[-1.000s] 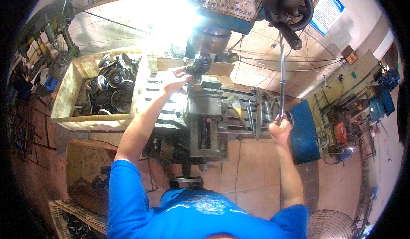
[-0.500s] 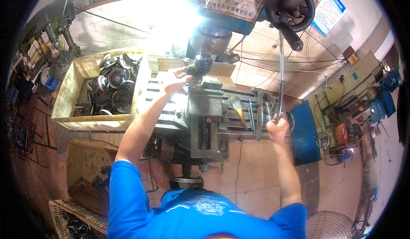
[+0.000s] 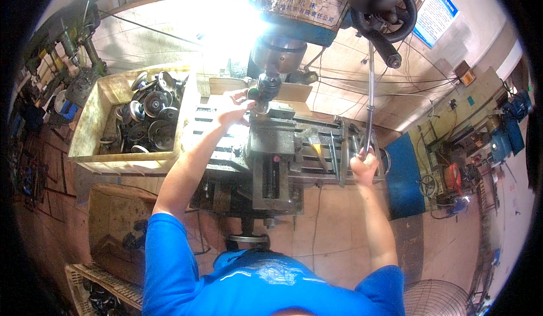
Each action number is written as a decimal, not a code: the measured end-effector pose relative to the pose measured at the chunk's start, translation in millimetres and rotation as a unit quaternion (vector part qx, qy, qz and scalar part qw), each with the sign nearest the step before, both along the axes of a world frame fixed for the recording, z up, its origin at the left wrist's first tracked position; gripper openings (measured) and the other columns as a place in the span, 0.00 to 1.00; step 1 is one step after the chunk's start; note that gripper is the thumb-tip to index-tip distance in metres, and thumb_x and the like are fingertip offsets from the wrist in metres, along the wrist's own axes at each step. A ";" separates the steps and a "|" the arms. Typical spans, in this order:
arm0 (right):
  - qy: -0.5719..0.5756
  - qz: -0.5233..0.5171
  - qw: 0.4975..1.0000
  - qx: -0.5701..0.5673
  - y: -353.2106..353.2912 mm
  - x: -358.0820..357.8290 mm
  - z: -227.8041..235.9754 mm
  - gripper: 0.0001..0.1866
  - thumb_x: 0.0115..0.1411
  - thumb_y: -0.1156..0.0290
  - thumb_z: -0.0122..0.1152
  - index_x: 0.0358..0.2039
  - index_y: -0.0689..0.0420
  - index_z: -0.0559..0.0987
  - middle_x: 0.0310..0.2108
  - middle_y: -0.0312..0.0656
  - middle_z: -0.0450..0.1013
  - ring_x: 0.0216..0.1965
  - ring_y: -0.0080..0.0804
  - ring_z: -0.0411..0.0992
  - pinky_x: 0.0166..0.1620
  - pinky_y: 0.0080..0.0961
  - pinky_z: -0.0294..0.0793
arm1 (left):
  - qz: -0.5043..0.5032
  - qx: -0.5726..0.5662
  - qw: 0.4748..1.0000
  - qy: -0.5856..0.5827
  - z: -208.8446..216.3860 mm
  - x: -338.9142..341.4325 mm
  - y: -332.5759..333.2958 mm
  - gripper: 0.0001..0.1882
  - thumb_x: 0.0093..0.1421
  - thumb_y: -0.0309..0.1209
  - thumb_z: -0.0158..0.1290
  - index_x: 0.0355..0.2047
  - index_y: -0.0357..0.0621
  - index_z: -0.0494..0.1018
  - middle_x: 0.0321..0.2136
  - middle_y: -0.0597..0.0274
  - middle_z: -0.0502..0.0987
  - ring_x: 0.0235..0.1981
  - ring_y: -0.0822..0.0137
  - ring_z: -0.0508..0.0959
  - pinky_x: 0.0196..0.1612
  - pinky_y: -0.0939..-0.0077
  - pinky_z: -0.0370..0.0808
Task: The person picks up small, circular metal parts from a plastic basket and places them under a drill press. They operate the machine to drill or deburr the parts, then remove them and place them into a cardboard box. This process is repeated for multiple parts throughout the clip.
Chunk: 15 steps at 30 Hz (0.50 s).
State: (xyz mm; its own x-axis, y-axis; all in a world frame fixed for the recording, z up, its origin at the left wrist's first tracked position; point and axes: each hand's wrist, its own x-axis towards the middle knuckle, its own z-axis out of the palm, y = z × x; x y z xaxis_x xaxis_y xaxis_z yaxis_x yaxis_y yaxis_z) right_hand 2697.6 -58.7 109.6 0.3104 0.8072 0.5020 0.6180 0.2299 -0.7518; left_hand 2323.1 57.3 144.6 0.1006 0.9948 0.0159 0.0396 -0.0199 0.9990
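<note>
My left hand (image 3: pixel 232 108) is closed on a small round metal part (image 3: pixel 259 104) just under the machine's spindle chuck (image 3: pixel 270 83). The part's exact shape is partly hidden by my fingers. Below it sits the grey vise (image 3: pixel 271 138) on the slotted machine table (image 3: pixel 314 168). Over at the right, my right hand (image 3: pixel 365 166) is wrapped round the lower end of a long metal lever (image 3: pixel 370 109), which runs up toward the black handwheel (image 3: pixel 410 11) on the machine head.
A yellowish plastic crate (image 3: pixel 121 160) full of round metal wheels stands at the left. A brush (image 3: pixel 315 142) and thin rods (image 3: pixel 334 155) lie on the table's right side. A bright lamp (image 3: pixel 232 25) glares behind the spindle. Another crate (image 3: pixel 104 273) is at lower left.
The lever's lower end and my right hand have shifted slightly to the left. My left hand stays at the part under the spindle, almost unmoved.
</note>
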 end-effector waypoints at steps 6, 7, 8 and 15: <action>-0.013 0.000 1.000 0.012 1.9 -2.9 0.8 0.09 0.39 0.71 0.53 0.19 0.58 0.64 0.15 0.30 0.57 0.18 0.16 0.53 0.21 0.16 0.56 | -0.017 0.020 1.000 -0.015 -6.6 -2.8 3.0 0.28 0.52 0.26 0.57 0.52 0.33 0.62 0.27 0.54 0.77 0.11 0.70 0.75 0.14 0.82 0.72; -0.009 -0.001 1.000 0.013 2.7 -2.4 -0.2 0.09 0.39 0.71 0.53 0.19 0.58 0.64 0.15 0.30 0.57 0.18 0.16 0.53 0.21 0.16 0.56 | -0.020 0.015 1.000 -0.005 -1.4 -1.9 0.6 0.28 0.52 0.26 0.57 0.52 0.33 0.63 0.28 0.54 0.77 0.11 0.70 0.75 0.14 0.82 0.72; -0.005 -0.002 1.000 0.014 3.8 -2.1 -1.4 0.09 0.39 0.70 0.54 0.19 0.58 0.64 0.15 0.30 0.57 0.18 0.16 0.53 0.21 0.16 0.56 | -0.022 0.011 1.000 0.006 1.4 -1.0 -0.6 0.27 0.52 0.26 0.57 0.52 0.33 0.63 0.29 0.53 0.77 0.11 0.70 0.75 0.14 0.82 0.72; 0.015 -0.007 1.000 0.011 17.8 -4.2 -11.1 0.09 0.39 0.69 0.53 0.18 0.58 0.64 0.14 0.30 0.58 0.18 0.17 0.54 0.21 0.17 0.57 | 0.002 0.005 1.000 0.003 -15.4 -1.8 7.9 0.26 0.53 0.25 0.56 0.53 0.34 0.62 0.31 0.52 0.77 0.12 0.71 0.75 0.15 0.82 0.73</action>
State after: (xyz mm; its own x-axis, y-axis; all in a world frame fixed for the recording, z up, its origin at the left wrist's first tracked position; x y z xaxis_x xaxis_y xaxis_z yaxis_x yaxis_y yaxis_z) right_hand 2693.5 -40.9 98.4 0.3366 0.7913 0.5104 0.5980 0.2390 -0.7650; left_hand 2321.3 65.3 129.3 0.0975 0.9949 0.0262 0.0448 -0.0307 0.9985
